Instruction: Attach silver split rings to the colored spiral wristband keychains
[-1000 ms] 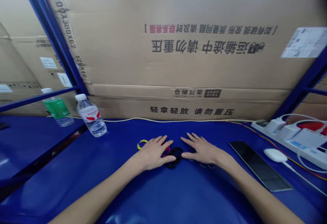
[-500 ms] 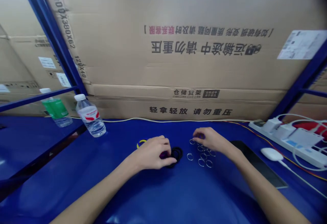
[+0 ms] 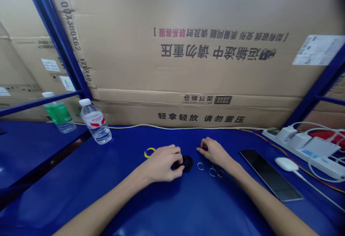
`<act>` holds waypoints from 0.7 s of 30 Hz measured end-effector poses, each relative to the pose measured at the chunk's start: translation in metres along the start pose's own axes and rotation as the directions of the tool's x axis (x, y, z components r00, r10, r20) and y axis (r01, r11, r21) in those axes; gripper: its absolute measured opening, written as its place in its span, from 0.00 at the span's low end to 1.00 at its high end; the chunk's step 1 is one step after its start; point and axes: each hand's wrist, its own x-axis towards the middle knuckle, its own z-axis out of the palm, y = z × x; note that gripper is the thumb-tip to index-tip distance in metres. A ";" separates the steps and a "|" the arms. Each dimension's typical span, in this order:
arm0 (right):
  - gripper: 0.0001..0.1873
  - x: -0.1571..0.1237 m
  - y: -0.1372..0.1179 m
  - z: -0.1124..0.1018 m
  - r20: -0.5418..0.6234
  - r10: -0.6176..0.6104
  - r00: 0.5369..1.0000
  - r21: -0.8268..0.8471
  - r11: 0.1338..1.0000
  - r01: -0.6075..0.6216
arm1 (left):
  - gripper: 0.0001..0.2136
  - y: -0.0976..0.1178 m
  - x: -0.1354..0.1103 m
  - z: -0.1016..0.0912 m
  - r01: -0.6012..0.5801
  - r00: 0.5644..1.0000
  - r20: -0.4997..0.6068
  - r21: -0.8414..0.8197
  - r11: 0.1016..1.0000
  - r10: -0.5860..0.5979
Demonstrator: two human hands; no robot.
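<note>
Since the frame half a second back, our right hand has slid inward and curled, and fewer rings now show beside it.

A large cardboard carton (image 3: 215, 24) printed with upside-down Chinese text fills the top of the frame, behind a blue steel shelf upright (image 3: 58, 45) at upper left. Below it spreads a glossy blue work surface (image 3: 188, 207). At centre left stands a clear water bottle with a red-and-white label (image 3: 95, 123), with a green-labelled bottle (image 3: 58, 114) further left. At right lie a long black glass panel (image 3: 269, 175), a white power strip (image 3: 302, 148) and a small white oval device (image 3: 284, 164).

Our hands are apart at centre. The left hand (image 3: 161, 164) is cupped with its fingertips at a black spiral coil (image 3: 187, 163); we cannot tell whether it grips anything. The right hand (image 3: 211, 152) is curled, its contents hidden, just above three thin metal rings (image 3: 212, 172). A yellow coil (image 3: 149, 152) lies just beyond the left hand.
</note>
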 end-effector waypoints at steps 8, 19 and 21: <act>0.07 0.001 0.003 -0.001 0.037 -0.056 0.998 0.052 0.997 0.054 | 0.04 -0.002 0.001 -0.007 0.111 0.986 -0.111 -0.117 0.987 -0.124; 0.08 0.001 -0.001 -0.002 0.058 -0.102 0.993 0.145 0.985 0.093 | 0.06 -0.005 0.003 -0.002 0.240 0.942 -0.105 -0.458 0.856 -0.320; 0.08 0.000 -0.003 -0.001 0.047 -0.117 0.992 0.157 0.982 0.108 | 0.07 -0.007 0.005 0.000 0.254 0.936 -0.083 -0.513 0.820 -0.342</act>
